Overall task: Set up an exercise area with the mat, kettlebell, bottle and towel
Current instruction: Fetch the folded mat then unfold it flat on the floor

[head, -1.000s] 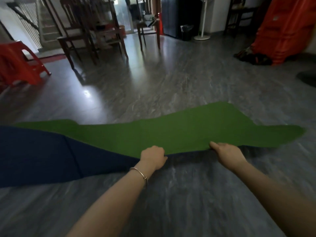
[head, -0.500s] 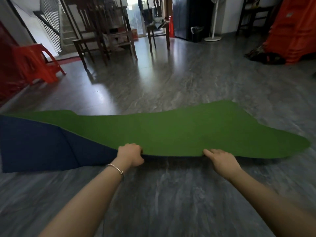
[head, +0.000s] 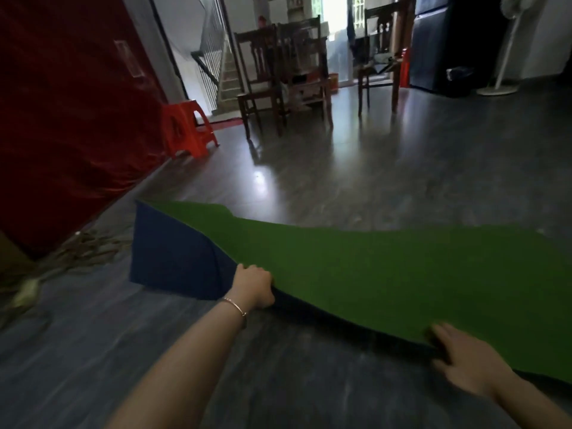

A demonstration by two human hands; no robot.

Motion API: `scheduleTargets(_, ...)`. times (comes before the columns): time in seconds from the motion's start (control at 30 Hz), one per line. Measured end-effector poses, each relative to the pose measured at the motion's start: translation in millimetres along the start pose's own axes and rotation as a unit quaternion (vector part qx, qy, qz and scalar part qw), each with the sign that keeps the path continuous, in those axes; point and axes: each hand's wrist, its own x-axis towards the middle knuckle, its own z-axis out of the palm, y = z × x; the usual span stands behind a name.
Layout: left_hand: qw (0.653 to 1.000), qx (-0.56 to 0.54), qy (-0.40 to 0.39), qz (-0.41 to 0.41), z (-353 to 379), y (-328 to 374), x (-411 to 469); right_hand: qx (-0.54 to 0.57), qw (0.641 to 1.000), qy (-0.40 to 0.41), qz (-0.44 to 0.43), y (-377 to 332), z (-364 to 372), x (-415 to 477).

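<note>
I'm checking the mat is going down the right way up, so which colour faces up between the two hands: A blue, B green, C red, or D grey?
B: the mat shows green on top between the left hand and the right hand, which hold its near edge. Blue shows only where its left end is turned over.

- Grey, streaked floor (head: 387, 181) with a glossy sheen; a bright patch of light reflects near its middle.
- Dark red cloth covering (head: 62, 119) fills the left side.
- 1 orange plastic stool (head: 188, 128) stands beside it.
- Dark wooden chairs (head: 288, 72) stand grouped at the back, before a bright doorway (head: 334, 13).
- Staircase (head: 227, 75) with railing at back left.
- White standing fan (head: 507, 48) at the far right, next to a dark cabinet (head: 433, 41).
</note>
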Motion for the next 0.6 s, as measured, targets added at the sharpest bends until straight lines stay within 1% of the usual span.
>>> scheduleTargets(0.03, 1.000, -0.004, 0.002, 0.003, -1, -10, 4, -0.003, 1.000, 0.000, -0.010, -14, -7, 7)
scheduleTargets(0.23, 0.999, -0.010, 0.022, 0.030, -14, -99, 35, -0.003, 0.995, 0.070, -0.072, -141, -44, 75)
scheduleTargets(0.37, 0.998, -0.008, 0.033, 0.050, -13, -166, 57, 0.000, 0.989, 0.122, -0.086, -229, -67, 123)
scheduleTargets(0.5, 0.996, -0.016, 0.041, 0.072, -3, -223, 78, 0.000, 0.983, 0.147, -0.112, -313, -92, 177)
scheduleTargets(0.6, 0.992, -0.076, 0.029, 0.098, 10, -250, 88, -0.013, 0.975, 0.167, -0.143, -376, -106, 213)
